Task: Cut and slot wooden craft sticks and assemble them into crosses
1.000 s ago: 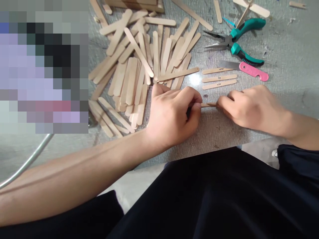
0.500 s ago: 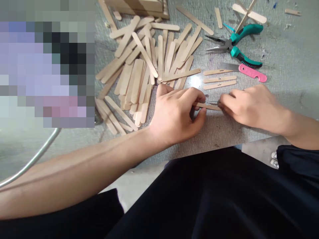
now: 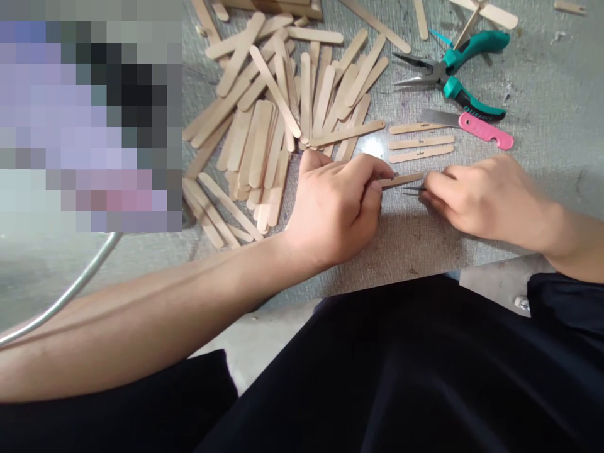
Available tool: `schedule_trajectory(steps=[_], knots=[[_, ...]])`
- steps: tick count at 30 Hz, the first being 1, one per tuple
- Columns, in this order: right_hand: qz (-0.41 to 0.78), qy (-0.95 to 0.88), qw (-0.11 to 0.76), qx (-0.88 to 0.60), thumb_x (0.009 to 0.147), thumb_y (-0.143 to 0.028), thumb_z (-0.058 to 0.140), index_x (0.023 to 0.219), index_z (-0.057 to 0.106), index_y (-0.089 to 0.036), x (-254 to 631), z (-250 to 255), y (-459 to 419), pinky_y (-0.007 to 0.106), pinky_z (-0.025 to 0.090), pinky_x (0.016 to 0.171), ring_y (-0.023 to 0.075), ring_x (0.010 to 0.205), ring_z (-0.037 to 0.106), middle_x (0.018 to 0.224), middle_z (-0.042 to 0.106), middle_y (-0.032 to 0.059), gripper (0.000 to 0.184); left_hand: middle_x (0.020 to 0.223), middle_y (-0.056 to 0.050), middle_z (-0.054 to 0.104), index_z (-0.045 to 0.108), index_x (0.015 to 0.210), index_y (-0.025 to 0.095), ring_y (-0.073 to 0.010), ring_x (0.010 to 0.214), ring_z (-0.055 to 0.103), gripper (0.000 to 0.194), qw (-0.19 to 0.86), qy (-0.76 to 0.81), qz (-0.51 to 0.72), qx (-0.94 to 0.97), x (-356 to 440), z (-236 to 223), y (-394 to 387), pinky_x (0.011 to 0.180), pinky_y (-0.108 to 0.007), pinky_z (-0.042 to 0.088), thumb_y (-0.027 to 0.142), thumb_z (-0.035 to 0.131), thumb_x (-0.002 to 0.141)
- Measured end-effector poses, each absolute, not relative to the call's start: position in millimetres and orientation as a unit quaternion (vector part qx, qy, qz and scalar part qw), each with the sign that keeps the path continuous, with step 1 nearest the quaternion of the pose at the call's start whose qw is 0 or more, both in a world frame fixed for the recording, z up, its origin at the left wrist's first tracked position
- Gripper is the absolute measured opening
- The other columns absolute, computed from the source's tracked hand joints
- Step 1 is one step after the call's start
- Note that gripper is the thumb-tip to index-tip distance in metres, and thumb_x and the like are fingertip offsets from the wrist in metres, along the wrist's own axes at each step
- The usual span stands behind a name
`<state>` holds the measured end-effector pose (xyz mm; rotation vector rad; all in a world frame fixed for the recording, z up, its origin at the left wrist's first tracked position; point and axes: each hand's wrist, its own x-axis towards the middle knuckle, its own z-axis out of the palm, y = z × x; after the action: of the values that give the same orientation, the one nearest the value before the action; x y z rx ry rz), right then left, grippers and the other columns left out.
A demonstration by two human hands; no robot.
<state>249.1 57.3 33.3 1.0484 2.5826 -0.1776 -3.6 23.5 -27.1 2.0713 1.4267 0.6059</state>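
My left hand [image 3: 340, 204] is closed, its thumb and index finger pinching the left end of a wooden craft stick [image 3: 403, 180] just above the table. Beside the stick's other end, my right hand [image 3: 486, 195] is closed on a thin dark tool [image 3: 413, 190]. Its slender tip, seemingly two prongs, points left beneath the stick; the rest is hidden in the fingers. Beyond the hands, three craft sticks [image 3: 421, 143] with small dark marks at their middles lie in a row. A pink-handled folding knife [image 3: 486, 129] rests with its blade against the farthest one.
A large loose pile of craft sticks [image 3: 262, 145] spreads beyond and left of my left hand. Teal-handled needle-nose pliers [image 3: 443, 74] lie open at the back right, near crossed sticks [image 3: 495, 14]. A pale cable [image 3: 80, 283] runs at the left. The table's near edge borders my lap.
The held stick has tilted, its right end now higher and farther from me. The dark tool's tip now shows on the near side of the stick. The view has shifted slightly.
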Motion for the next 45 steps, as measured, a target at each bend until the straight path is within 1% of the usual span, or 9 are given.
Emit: schedule_trajectory(steps=[3, 6, 11, 16, 25, 30, 37, 41, 45], knots=[[-0.059, 0.908, 0.167, 0.380, 0.116, -0.029, 0.037, 0.102, 0.080, -0.019, 246.7, 31.1, 55.9, 0.036, 0.015, 0.066, 0.0149, 0.058, 0.035, 0.073, 0.067, 0.0054, 0.047, 0.082, -0.002, 0.077, 0.070, 0.107, 0.027, -0.0269, 0.080, 0.075, 0.021, 0.285, 0.537, 0.237, 0.758, -3.7, -28.6, 23.5, 0.105, -0.061, 0.052, 0.025, 0.050, 0.105], [-0.052, 0.908, 0.158, 0.385, 0.115, -0.026, 0.037, 0.103, 0.080, -0.020, 244.2, 28.2, 54.3, 0.036, 0.015, 0.066, 0.0152, 0.058, 0.037, 0.074, 0.066, 0.0055, 0.046, 0.079, -0.002, 0.074, 0.069, 0.102, 0.028, -0.0272, 0.078, 0.073, 0.015, 0.288, 0.541, 0.241, 0.752, -3.7, -30.0, 23.6, 0.105, -0.063, 0.052, 0.026, 0.054, 0.102], [-0.054, 0.913, 0.152, 0.376, 0.114, -0.023, 0.036, 0.105, 0.080, -0.020, 241.8, 28.3, 53.7, 0.036, 0.016, 0.065, 0.0161, 0.058, 0.039, 0.074, 0.067, 0.0067, 0.045, 0.077, -0.001, 0.071, 0.069, 0.101, 0.029, -0.0265, 0.077, 0.073, 0.015, 0.287, 0.547, 0.227, 0.753, -2.1, -27.6, 24.2, 0.107, -0.063, 0.053, 0.025, 0.054, 0.102], [-0.065, 0.910, 0.151, 0.381, 0.113, -0.023, 0.036, 0.105, 0.078, -0.019, 239.4, 31.3, 54.1, 0.036, 0.016, 0.065, 0.0155, 0.058, 0.038, 0.074, 0.068, 0.0084, 0.044, 0.073, 0.000, 0.068, 0.070, 0.100, 0.028, -0.0252, 0.072, 0.070, 0.015, 0.288, 0.551, 0.221, 0.751, -1.0, -25.8, 25.3, 0.107, -0.064, 0.053, 0.025, 0.055, 0.101], [-0.044, 0.914, 0.145, 0.376, 0.114, -0.024, 0.034, 0.104, 0.078, -0.018, 238.8, 29.7, 52.8, 0.036, 0.017, 0.063, 0.0145, 0.056, 0.037, 0.072, 0.066, 0.0071, 0.045, 0.081, -0.001, 0.076, 0.070, 0.102, 0.030, -0.0267, 0.076, 0.073, 0.015, 0.274, 0.548, 0.222, 0.759, -1.5, -29.6, 24.5, 0.106, -0.065, 0.054, 0.026, 0.055, 0.101], [-0.050, 0.911, 0.158, 0.377, 0.117, -0.025, 0.029, 0.107, 0.079, -0.018, 237.3, 31.0, 53.6, 0.036, 0.017, 0.064, 0.0146, 0.056, 0.037, 0.073, 0.067, 0.0076, 0.051, 0.079, -0.002, 0.074, 0.070, 0.101, 0.029, -0.0275, 0.073, 0.072, 0.014, 0.276, 0.550, 0.218, 0.757, -0.7, -28.8, 24.7, 0.105, -0.066, 0.053, 0.026, 0.057, 0.099], [-0.035, 0.914, 0.164, 0.370, 0.117, -0.023, 0.027, 0.106, 0.079, -0.017, 236.1, 30.1, 52.9, 0.037, 0.016, 0.065, 0.0150, 0.056, 0.037, 0.073, 0.067, 0.0076, 0.053, 0.081, -0.003, 0.075, 0.069, 0.102, 0.030, -0.0276, 0.074, 0.073, 0.015, 0.277, 0.546, 0.213, 0.761, -1.5, -28.9, 24.0, 0.105, -0.067, 0.052, 0.027, 0.054, 0.102], [-0.038, 0.911, 0.179, 0.370, 0.116, -0.022, 0.030, 0.107, 0.078, -0.016, 233.7, 31.2, 53.4, 0.036, 0.014, 0.064, 0.0147, 0.056, 0.034, 0.074, 0.067, 0.0076, 0.049, 0.083, -0.004, 0.077, 0.069, 0.102, 0.029, -0.0283, 0.074, 0.072, 0.014, 0.272, 0.541, 0.216, 0.766, -1.2, -31.0, 24.3, 0.103, -0.066, 0.051, 0.027, 0.054, 0.102], [-0.032, 0.906, 0.202, 0.371, 0.116, -0.021, 0.031, 0.108, 0.077, -0.017, 231.7, 32.7, 53.3, 0.035, 0.013, 0.064, 0.0139, 0.057, 0.029, 0.075, 0.066, 0.0062, 0.047, 0.080, -0.003, 0.075, 0.068, 0.101, 0.029, -0.0278, 0.071, 0.070, 0.011, 0.258, 0.536, 0.230, 0.770, -0.9, -35.9, 25.1, 0.099, -0.064, 0.052, 0.028, 0.057, 0.101]])
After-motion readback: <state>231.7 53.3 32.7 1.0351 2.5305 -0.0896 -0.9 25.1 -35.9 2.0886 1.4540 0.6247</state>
